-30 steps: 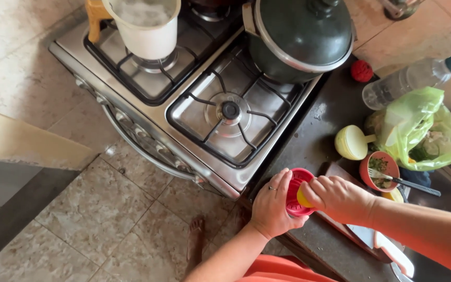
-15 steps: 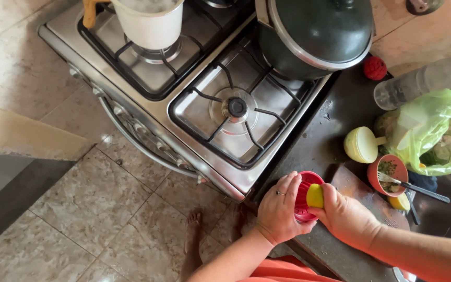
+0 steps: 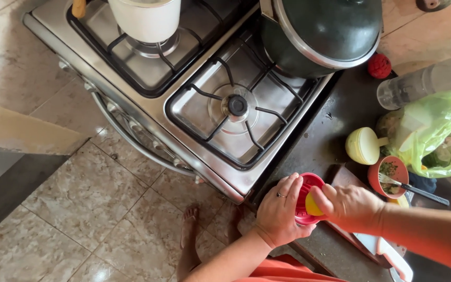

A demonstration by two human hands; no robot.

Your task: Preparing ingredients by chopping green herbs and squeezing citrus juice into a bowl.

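Note:
My left hand [image 3: 279,213] wraps around a small red citrus juicer [image 3: 305,196] at the front edge of a dark counter [image 3: 335,133]. My right hand [image 3: 349,206] presses a yellow citrus half [image 3: 312,207] down into the juicer. A brown cutting board [image 3: 346,177] lies just right of the juicer, under my right wrist. Most of the fruit is hidden by my fingers.
A steel gas stove [image 3: 220,112] stands to the left, with a dark lidded pot [image 3: 322,34] and a white pot [image 3: 144,18] on it. On the counter: a pale yellow lid [image 3: 362,146], an orange cup with a fork [image 3: 390,175], a green plastic bag [image 3: 434,133], a clear bottle [image 3: 424,83]. My bare foot [image 3: 188,240] rests on the tiled floor.
My right hand has turned on the juicer with the yellow fruit, and my left hand has kept its hold. The view has shifted slightly.

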